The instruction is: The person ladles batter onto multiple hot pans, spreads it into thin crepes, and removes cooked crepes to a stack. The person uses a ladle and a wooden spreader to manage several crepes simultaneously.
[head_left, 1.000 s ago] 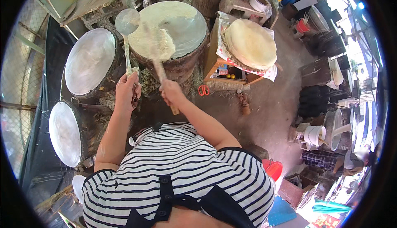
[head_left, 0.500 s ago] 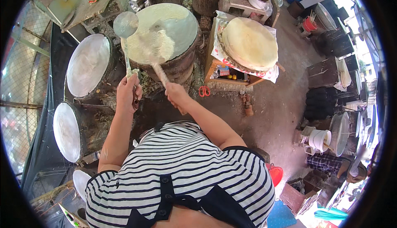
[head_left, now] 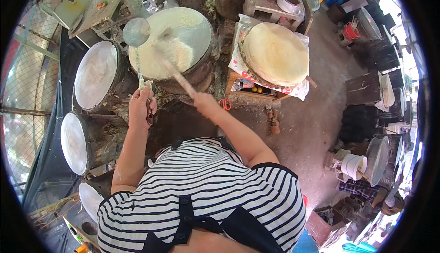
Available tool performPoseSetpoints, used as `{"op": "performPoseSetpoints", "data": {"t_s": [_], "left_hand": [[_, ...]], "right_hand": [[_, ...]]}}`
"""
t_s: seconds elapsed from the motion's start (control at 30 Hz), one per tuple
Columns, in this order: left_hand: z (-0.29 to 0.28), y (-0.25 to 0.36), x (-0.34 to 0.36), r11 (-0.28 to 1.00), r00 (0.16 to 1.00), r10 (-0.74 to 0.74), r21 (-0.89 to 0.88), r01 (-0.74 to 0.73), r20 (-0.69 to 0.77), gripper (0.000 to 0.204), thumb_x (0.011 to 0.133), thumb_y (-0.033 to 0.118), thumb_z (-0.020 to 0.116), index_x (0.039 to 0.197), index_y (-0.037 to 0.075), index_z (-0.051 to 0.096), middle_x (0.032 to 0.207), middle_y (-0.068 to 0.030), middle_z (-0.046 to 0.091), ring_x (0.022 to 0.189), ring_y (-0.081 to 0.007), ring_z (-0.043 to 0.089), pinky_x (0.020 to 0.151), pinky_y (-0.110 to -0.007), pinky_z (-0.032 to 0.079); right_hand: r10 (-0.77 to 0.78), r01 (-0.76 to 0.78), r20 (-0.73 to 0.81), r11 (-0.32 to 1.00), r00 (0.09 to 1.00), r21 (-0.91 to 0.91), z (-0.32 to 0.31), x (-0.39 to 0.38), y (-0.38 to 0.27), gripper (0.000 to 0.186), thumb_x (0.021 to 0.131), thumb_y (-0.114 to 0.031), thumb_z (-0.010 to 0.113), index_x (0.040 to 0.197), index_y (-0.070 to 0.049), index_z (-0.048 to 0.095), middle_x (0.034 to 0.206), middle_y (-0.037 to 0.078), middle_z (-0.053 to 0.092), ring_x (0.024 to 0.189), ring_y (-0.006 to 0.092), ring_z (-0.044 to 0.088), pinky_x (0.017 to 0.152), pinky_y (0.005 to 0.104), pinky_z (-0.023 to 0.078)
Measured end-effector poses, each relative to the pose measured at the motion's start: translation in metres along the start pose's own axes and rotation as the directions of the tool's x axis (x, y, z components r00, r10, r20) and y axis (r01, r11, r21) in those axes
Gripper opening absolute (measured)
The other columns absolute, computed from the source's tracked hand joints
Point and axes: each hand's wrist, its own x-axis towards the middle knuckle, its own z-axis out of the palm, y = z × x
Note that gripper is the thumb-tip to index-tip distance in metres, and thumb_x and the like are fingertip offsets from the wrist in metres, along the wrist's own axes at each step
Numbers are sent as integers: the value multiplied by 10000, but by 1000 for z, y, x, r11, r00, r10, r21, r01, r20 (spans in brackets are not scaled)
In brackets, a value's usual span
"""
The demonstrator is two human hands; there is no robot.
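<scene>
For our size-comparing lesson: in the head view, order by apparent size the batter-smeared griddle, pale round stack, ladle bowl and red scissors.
Largest to smallest:
batter-smeared griddle
pale round stack
ladle bowl
red scissors

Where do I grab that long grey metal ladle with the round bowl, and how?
Probably best to take the ladle by the near end of its long, thin handle, coming from the person's side with a closed fist. The handle points toward the person, while the round bowl is at the far end. The bare left hand grips it that way.
</scene>
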Motion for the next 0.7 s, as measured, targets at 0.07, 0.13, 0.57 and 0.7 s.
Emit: {"op": "performPoseSetpoints", "data": {"t_s": [0.07, 0.13, 0.57, 0.7], "left_hand": [[5, 0, 2, 1000, 1000, 1, 9, -1, -6, 172, 892, 213, 582, 829, 87, 483, 673, 14, 452, 455, -77, 433, 354, -226, 335], [12, -3, 1, 1000, 1000, 2, 4, -2, -14, 178, 891, 218, 586, 828, 88, 482, 675, 14, 453, 456, -77, 435, 354, -225, 337], [36, -16, 11, 1000, 995, 10, -17, -12, -99, 201, 894, 231, 587, 818, 94, 461, 667, 12, 445, 455, -81, 437, 345, -227, 342], [31, -14, 13, 999, 995, 3, -48, -7, -97, 185, 897, 215, 579, 819, 94, 462, 671, 8, 450, 453, -87, 437, 340, -231, 342]], "right_hand": [[33, -30, 19, 990, 999, -138, -9, 4, 47, 152, 798, -81, 512, 916, 10, 543, 698, 165, 590, 615, 340, 595, 534, 456, 485], [71, -77, -43, 983, 997, -168, -24, 21, 78, 164, 823, -130, 501, 915, -3, 549, 684, 169, 580, 612, 335, 594, 529, 453, 483], [9, 1, 46, 979, 999, -203, -60, 60, 126, 252, 804, -57, 486, 1052, -13, 490, 707, 161, 566, 618, 347, 584, 528, 458, 470], [-74, 81, 61, 990, 995, -116, -54, 26, 105, 371, 826, -87, 472, 1192, -28, 462, 703, 164, 562, 608, 351, 583, 534, 468, 473]]}}
